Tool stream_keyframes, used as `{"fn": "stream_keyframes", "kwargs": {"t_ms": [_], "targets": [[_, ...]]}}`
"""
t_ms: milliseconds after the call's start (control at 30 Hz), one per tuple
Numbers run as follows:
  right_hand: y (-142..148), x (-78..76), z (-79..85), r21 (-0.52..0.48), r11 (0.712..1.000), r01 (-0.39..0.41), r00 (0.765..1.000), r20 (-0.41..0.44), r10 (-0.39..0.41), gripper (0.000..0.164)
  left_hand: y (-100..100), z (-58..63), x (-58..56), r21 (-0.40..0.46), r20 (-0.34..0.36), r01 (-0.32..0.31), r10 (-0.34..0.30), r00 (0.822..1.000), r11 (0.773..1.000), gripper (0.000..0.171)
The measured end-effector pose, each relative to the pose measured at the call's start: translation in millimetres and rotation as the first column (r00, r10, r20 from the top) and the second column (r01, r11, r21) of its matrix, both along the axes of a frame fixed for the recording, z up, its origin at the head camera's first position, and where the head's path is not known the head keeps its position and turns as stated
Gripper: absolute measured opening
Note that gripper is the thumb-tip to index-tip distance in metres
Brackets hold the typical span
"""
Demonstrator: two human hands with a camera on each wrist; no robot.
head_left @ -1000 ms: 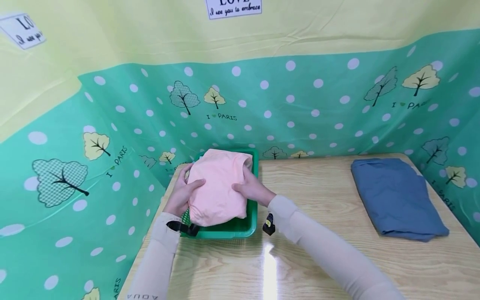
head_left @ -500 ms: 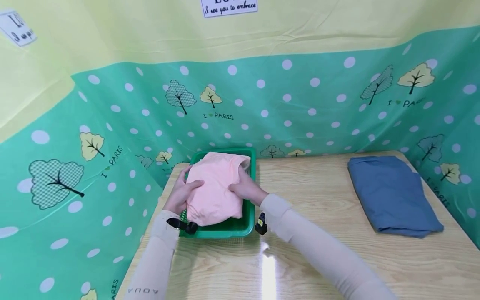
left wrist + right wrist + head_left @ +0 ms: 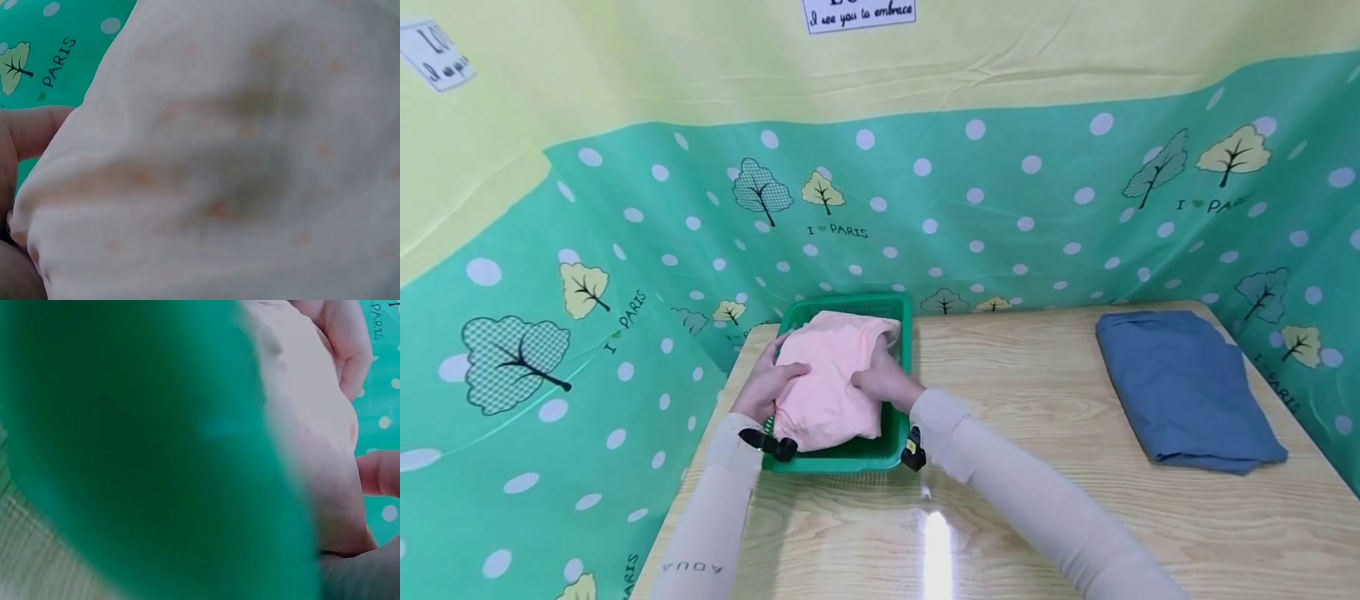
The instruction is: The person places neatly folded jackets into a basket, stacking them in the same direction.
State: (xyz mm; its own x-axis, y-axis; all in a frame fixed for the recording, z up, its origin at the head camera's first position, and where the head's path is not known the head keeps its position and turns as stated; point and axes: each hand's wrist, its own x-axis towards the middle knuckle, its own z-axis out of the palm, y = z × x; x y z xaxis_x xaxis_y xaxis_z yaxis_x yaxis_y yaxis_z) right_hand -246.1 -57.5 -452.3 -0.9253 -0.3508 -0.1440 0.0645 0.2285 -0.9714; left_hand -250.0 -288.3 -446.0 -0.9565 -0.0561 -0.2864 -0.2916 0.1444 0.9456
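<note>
One folded pink cloth (image 3: 831,383) sits in the mouth of the one green basket (image 3: 907,358), and both my hands grasp it. My left hand (image 3: 765,383) grips its left side, thumb across the top; my right hand (image 3: 883,377) grips its right side, thumb likewise on top, the fingers tucked into the fold at the far right corner. Most of my fingers are hidden by the cloth, and I cannot tell whether its underside touches the basket's floor. At my left wrist the cloth fills most of the view, pale and blurred with faint orange spots. At my right wrist a blurred green basket wall stands in the way, hiding the cloth's near part.

I count two black wrist devices, one on the left (image 3: 767,443) and one on the right (image 3: 913,450), and two pale sleeves, both cut off at the near edge. The basket stands at the far left of one wooden table (image 3: 1015,367), whose near edge is out of sight. One folded blue cloth (image 3: 1187,392) lies at the far right, well apart from the basket. Beyond hangs a green and yellow curtain (image 3: 1037,200) with dots and trees; its two white labels are partly cut off.
</note>
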Motion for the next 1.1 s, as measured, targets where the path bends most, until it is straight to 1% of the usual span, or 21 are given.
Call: {"fn": "stream_keyframes", "kwargs": {"t_ms": [267,367,533,667,800,900,1000,1100], "targets": [[-4,2.7,-2.3,0.003,1.000,-0.007,1.000,-0.010,0.007,0.107,-2,-2.4,-2.8,-0.081,0.019,0.014,-0.013,1.000,0.997,0.090],[-3,3.1,-3.3,0.009,1.000,-0.012,1.000,-0.010,0.012,0.107,-1,-2.9,-3.2,-0.114,0.033,0.036,-0.032,0.999,0.993,0.090],[-4,3.9,-4.5,0.040,0.999,-0.011,1.000,0.015,0.011,0.108,0,-5.3,-3.2,-0.149,0.057,0.078,-0.070,0.996,0.986,0.089],[-4,6.4,-2.7,0.077,0.997,-0.010,0.999,0.050,0.006,0.111,0,-7.0,-4.8,-0.208,0.069,0.121,-0.109,0.992,0.971,0.086],[-3,9.3,-0.8,0.145,0.989,-0.011,0.997,0.074,0.000,0.111,3,-8.0,-6.4,-0.290,0.086,0.167,-0.148,0.985,0.942,0.085],[-4,10.5,-0.2,0.197,0.980,-0.012,0.997,0.076,-0.003,0.110,4,-7.4,-6.5,-0.329,0.119,0.189,-0.158,0.980,0.925,0.084],[-4,12.3,2.0,0.229,0.973,-0.019,0.998,0.070,0.003,0.108,6,-5.5,-6.3,-0.339,0.153,0.205,-0.161,0.975,0.918,0.085],[-4,13.5,5.4,0.263,0.965,-0.024,0.999,0.045,0.013,0.106,6,-4.0,-5.8,-0.327,0.171,0.210,-0.161,0.972,0.921,0.086]]}}
